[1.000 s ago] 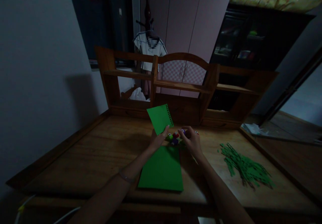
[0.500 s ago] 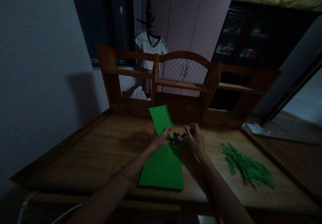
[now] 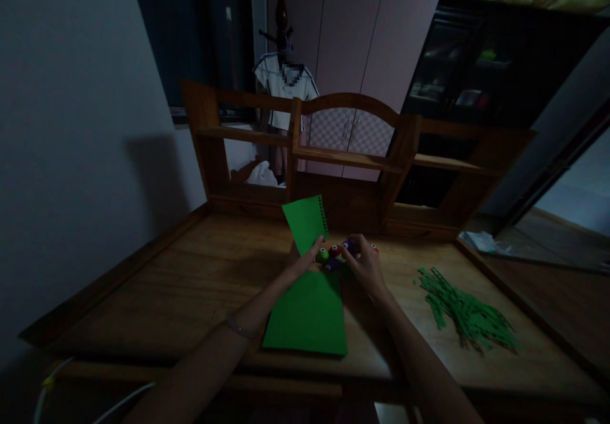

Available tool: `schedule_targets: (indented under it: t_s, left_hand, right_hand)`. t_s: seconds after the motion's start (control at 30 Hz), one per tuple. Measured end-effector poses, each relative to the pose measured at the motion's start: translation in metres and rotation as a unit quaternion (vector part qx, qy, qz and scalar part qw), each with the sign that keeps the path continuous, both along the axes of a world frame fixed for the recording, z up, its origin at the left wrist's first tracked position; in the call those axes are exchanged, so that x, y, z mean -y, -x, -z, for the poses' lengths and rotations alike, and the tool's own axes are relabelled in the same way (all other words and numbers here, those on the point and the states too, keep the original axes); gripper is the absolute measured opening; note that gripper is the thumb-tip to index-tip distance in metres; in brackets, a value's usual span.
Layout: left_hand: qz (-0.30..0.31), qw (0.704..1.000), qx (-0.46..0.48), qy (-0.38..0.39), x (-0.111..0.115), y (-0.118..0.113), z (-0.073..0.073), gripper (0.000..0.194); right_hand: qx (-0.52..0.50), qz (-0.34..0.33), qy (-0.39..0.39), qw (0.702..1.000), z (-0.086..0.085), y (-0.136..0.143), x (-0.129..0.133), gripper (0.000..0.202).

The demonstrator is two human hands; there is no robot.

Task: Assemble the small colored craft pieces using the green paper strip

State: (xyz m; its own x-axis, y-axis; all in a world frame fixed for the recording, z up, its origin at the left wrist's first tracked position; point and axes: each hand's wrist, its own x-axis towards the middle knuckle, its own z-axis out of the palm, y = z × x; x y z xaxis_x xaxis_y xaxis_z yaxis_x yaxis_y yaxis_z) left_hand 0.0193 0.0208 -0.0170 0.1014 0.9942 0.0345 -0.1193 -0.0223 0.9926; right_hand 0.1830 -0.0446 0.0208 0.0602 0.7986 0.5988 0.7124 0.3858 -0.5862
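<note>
My left hand (image 3: 309, 257) is closed on the lower right part of a green sheet (image 3: 305, 218), with a row of small holes along its right edge. The sheet is tilted up above the desk. My right hand (image 3: 368, 266) pinches a small purple piece (image 3: 349, 245) with a white eye-like spot. Between my hands sit small rounded pieces of the same sort: a green one (image 3: 323, 254), a red one (image 3: 334, 250) and a purple one (image 3: 332, 264). Another red piece (image 3: 374, 248) shows just beyond my right hand. Nearer me lies a stack of green paper (image 3: 307, 316).
A heap of thin green paper strips (image 3: 469, 313) lies on the desk (image 3: 166, 297) at right. A wooden shelf unit (image 3: 340, 152) runs along the desk's back edge. White cables (image 3: 121, 405) hang at the front left.
My right hand has moved a little left, carrying the purple piece toward the sheet. A red piece now shows to its right. The sheet in my left hand has turned slightly.
</note>
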Motion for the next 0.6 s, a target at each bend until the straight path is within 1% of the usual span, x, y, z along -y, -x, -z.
schedule_targets:
  t_s: [0.07,0.13,0.2,0.23,0.27,0.33,0.4,0.47,0.53,0.6]
  left_hand:
    - [-0.008,1.000,-0.021,-0.005,0.006,0.002,-0.006,0.048]
    - [-0.020,0.999,-0.044,-0.008,0.015,0.004,-0.015,0.047]
    - [0.003,0.998,-0.055,-0.022,0.024,0.006,-0.025,0.046]
    - [0.013,0.998,-0.058,-0.016,0.028,0.006,-0.030,0.047]
    - [0.033,0.997,-0.063,-0.007,0.032,0.006,-0.034,0.048]
    - [0.069,0.994,-0.075,0.037,0.037,0.005,-0.039,0.052]
    - [0.093,0.989,-0.081,0.080,0.040,0.003,-0.042,0.056]
    - [0.101,0.985,-0.100,0.101,0.039,0.001,-0.041,0.059]
    - [0.102,0.982,-0.124,0.098,0.036,0.001,-0.038,0.061]
    - [0.100,0.983,-0.125,0.084,0.033,0.001,-0.033,0.063]
  right_hand:
    - [-0.007,-0.007,0.006,1.000,-0.002,0.001,0.002,0.033]
    - [-0.027,-0.021,0.018,0.999,-0.004,0.003,0.003,0.033]
    - [-0.058,-0.033,0.033,0.997,-0.005,0.005,0.004,0.034]
    - [-0.073,-0.038,0.041,0.996,-0.005,0.006,0.004,0.034]
    - [-0.086,-0.041,0.047,0.994,-0.006,0.007,0.004,0.035]
    - [-0.103,-0.044,0.055,0.992,-0.006,0.007,0.003,0.037]
    - [-0.110,-0.046,0.058,0.991,-0.006,0.007,0.003,0.038]
    - [-0.113,-0.043,0.056,0.991,-0.006,0.006,0.004,0.038]
    - [-0.111,-0.033,0.052,0.992,-0.006,0.006,0.004,0.039]
    - [-0.105,-0.021,0.045,0.993,-0.005,0.005,0.004,0.041]
